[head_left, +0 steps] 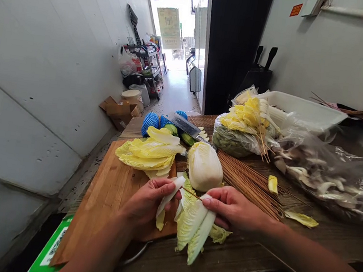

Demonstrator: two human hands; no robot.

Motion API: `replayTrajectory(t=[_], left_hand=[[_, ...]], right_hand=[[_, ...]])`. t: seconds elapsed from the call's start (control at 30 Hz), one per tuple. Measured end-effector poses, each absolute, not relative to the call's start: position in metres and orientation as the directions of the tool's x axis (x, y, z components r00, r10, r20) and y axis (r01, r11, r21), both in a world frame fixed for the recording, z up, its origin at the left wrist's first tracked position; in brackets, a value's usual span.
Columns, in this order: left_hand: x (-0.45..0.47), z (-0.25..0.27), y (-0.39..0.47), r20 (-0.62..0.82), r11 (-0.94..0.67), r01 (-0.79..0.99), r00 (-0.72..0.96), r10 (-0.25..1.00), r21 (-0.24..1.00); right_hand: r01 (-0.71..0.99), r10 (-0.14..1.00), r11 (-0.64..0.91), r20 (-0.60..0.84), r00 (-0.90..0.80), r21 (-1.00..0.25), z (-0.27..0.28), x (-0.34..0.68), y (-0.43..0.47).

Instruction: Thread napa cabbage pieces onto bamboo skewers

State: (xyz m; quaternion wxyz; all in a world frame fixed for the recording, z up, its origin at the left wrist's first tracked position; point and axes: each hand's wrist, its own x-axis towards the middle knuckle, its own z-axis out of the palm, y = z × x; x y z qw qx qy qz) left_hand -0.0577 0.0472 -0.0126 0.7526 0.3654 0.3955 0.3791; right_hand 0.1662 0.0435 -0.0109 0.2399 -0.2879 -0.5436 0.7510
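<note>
My left hand [155, 197] pinches a strip of napa cabbage leaf [162, 211], its white rib turned up. A thin wooden skewer [190, 193] runs from that piece across to my right hand [226, 204]. My right hand is closed on cabbage leaf pieces [194, 227] at the other end of the skewer, and they hang down over the table edge side. Just behind the hands stands a napa cabbage head [204, 168]. Loose yellow cabbage leaves [148, 149] are piled on the wooden cutting board [107, 193] to the left.
A cleaver [186, 125] lies beyond the cabbage near blue-netted produce [151, 123]. Many bare skewers [249, 180] lie at right. Skewered cabbage [246, 115] rests on a plastic-wrapped bundle [234, 138]. Bagged mushrooms [332, 182] and a white tub [305, 110] stand farther right.
</note>
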Motion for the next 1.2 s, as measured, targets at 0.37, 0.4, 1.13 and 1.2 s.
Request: replayTrajectory(t=[0.37,0.4,1.13,1.2], left_hand=[[-0.056,-0.016,0.048,-0.331,0.452,-0.246,0.409,0.851,0.858],[-0.056,-0.016,0.048,-0.335,0.457,-0.246,0.411,0.848,0.855],[-0.045,-0.015,0.039,-0.366,0.505,-0.246,0.446,0.817,0.827],[-0.042,-0.015,0.038,-0.372,0.509,-0.260,0.434,0.821,0.821]], right_hand=[[-0.055,0.680,-0.324,-0.192,-0.707,-0.944,-0.005,0.162,0.040],[-0.059,0.679,-0.331,-0.195,-0.708,-0.942,-0.005,0.161,0.040],[-0.097,0.706,-0.325,-0.173,-0.686,-0.941,-0.007,0.153,0.033],[-0.109,0.713,-0.332,-0.174,-0.679,-0.937,-0.007,0.152,0.033]])
